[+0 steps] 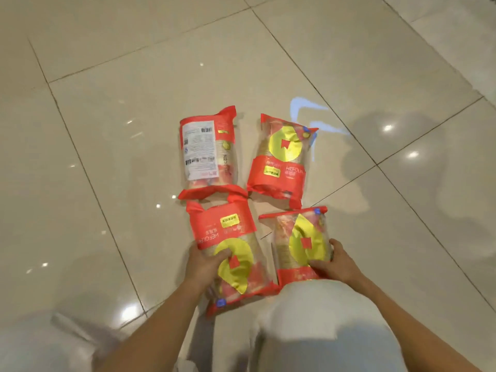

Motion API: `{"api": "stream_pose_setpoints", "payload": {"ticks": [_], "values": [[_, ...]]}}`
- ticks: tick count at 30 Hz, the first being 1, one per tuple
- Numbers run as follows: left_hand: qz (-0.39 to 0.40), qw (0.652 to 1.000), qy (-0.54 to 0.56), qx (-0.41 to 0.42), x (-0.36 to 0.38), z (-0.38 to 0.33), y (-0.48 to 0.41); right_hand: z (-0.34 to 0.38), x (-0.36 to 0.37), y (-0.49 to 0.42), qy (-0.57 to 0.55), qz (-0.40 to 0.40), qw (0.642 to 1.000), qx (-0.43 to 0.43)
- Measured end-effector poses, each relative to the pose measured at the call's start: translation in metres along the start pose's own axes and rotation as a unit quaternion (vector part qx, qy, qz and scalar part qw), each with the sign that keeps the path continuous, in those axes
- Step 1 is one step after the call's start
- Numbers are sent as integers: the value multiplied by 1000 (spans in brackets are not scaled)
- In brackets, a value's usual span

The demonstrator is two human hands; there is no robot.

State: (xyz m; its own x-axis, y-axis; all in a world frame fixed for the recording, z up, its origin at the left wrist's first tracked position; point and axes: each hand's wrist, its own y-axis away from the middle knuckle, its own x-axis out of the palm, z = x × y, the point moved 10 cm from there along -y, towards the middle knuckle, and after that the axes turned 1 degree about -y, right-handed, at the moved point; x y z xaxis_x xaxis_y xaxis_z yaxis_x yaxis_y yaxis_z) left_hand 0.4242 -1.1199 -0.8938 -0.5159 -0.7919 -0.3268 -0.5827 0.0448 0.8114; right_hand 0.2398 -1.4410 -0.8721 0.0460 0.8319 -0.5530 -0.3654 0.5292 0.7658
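Note:
Several red and yellow plastic packs lie in a two-by-two block on the tiled floor. The far left pack [208, 153] shows its white label side. The far right pack [280, 159] shows a yellow circle. My left hand [205, 264] grips the left edge of the near left pack [230, 253], thumb on its yellow circle. My right hand [331, 261] grips the right side of the near right pack [300, 245], which stands tilted up on its lower end.
Glossy beige floor tiles [134, 130] with dark grout lines spread all around. My knee in light trousers [322, 318] is just below the near right pack, and another knee [40, 342] is at the lower left.

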Motion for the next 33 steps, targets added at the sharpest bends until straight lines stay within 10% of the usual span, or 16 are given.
{"api": "stream_pose_setpoints", "payload": {"ticks": [10, 23, 33], "values": [[-61, 997, 35, 17, -49, -29, 70, 17, -36, 72, -173, -67, 982, 29], [-192, 942, 190, 198, -389, -252, 609, 362, -277, 571, -212, 6, 936, -280], [-499, 799, 277, 190, -543, -54, 1027, 438, -187, 939, -103, 229, 822, -511]]}}
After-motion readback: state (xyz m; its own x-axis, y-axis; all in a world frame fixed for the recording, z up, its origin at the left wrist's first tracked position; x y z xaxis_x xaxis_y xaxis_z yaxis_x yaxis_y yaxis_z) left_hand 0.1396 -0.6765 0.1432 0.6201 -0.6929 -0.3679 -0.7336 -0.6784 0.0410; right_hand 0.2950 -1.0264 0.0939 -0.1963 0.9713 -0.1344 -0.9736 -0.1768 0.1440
